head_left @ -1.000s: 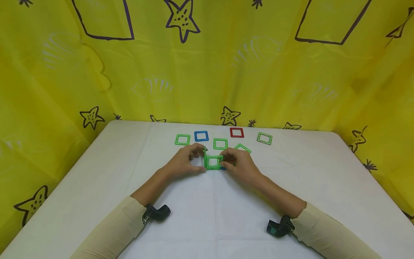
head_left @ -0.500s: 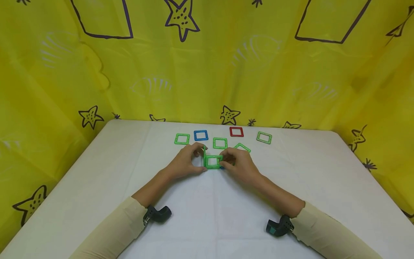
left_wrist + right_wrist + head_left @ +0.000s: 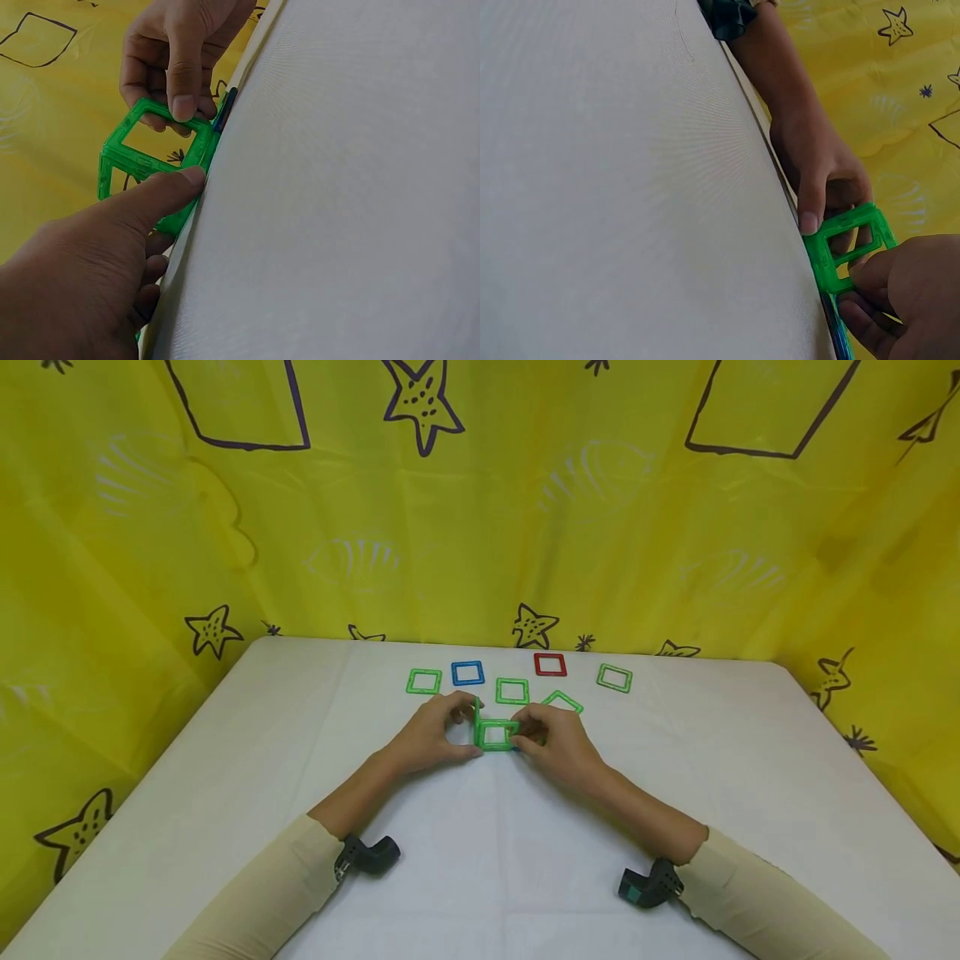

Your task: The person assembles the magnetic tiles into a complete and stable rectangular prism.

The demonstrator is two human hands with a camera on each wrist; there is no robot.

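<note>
Green magnetic tiles, square open frames, are joined at the table's middle into a small standing structure [image 3: 496, 747]. My left hand [image 3: 420, 737] holds its left side, thumb at the lower front corner and fingers behind the upright tile [image 3: 476, 714]. On the right side, my right hand [image 3: 561, 742] pinches a green tile [image 3: 877, 219] between thumb and fingers. A blue tile [image 3: 225, 111] lies flat on the table by the structure, under the right fingers, and is mostly hidden in the head view. The structure's rear is partly covered by the hands.
Behind the hands lie loose tiles: a blue square [image 3: 468, 673], a red square [image 3: 551, 654], several green squares such as the far-right one [image 3: 615, 689], and a pointed green tile [image 3: 562, 696] partly behind the right hand. A yellow curtain [image 3: 480, 527] hangs beyond the white table [image 3: 495, 860].
</note>
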